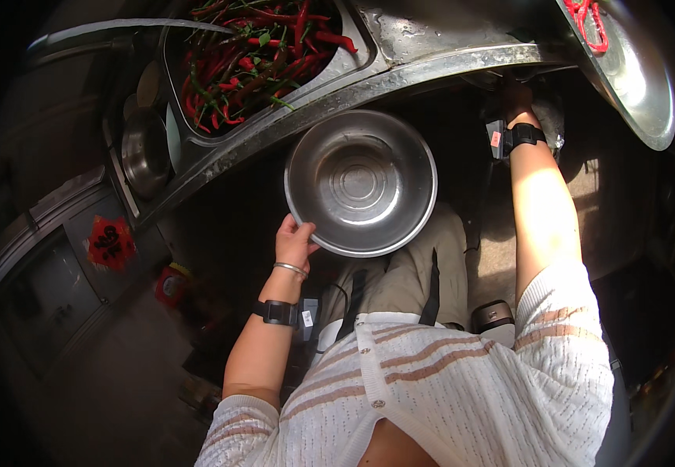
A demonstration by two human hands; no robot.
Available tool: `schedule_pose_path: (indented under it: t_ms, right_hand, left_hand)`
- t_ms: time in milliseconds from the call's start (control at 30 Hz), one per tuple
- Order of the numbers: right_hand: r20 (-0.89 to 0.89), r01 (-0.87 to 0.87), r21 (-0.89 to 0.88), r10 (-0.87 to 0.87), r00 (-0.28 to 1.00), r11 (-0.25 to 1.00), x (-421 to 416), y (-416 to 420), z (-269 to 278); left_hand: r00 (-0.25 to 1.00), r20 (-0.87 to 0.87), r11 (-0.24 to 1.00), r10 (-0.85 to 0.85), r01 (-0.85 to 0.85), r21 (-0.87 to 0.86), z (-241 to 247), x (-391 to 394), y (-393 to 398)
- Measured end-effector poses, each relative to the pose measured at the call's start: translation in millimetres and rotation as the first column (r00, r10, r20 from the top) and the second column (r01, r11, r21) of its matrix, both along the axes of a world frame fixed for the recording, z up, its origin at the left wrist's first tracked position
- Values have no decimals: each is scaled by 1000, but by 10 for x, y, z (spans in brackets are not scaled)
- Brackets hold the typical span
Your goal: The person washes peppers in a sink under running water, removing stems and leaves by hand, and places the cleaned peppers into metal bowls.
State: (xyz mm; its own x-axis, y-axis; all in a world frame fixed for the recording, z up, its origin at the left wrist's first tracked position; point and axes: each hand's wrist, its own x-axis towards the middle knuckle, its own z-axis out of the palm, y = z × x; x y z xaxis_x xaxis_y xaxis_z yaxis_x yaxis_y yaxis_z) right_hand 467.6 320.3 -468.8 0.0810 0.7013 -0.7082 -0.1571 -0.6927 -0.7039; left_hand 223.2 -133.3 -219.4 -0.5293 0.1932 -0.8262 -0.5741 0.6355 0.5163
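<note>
My left hand (295, 242) grips the rim of a round stainless steel basin (337, 157) at its lower left, thumb over the edge. Nothing lies inside the basin, which is tilted towards me in front of my legs. My right hand (515, 99) reaches into the shadow below the counter edge. It is near a metal vessel (483, 79) and a dark, shiny bundle (549, 114); whether it holds either is too dark to tell. Beyond the basin, long red chilli peppers (256, 70) with some green stems fill a steel sink (364, 49).
A curved faucet spout (127, 23) reaches over the sink. The wet steel counter (425, 35) has a raised front edge. At right, a shiny metal dish (635, 82) with red chillies juts past the counter. A metal bowl (146, 152) stands left of the sink. Cabinet doors (51, 303) are at left.
</note>
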Motion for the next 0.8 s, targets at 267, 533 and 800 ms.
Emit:
schedule_pose_path:
  t_ms: [267, 533, 800]
  right_hand:
    - [159, -296, -35, 298, 941, 954, 242, -1718, 1478]
    - [-296, -647, 101, 644, 706, 756, 348, -2471, 2874]
    - [21, -650, 581, 789, 614, 490, -1177, -2119, 4165]
  left_hand:
    - [986, 117, 992, -115, 108, 69, 466, -150, -318]
    - [990, 87, 959, -114, 86, 272, 1316, -292, -200]
    - [998, 46, 836, -34, 3, 548, 1619, -1153, 445]
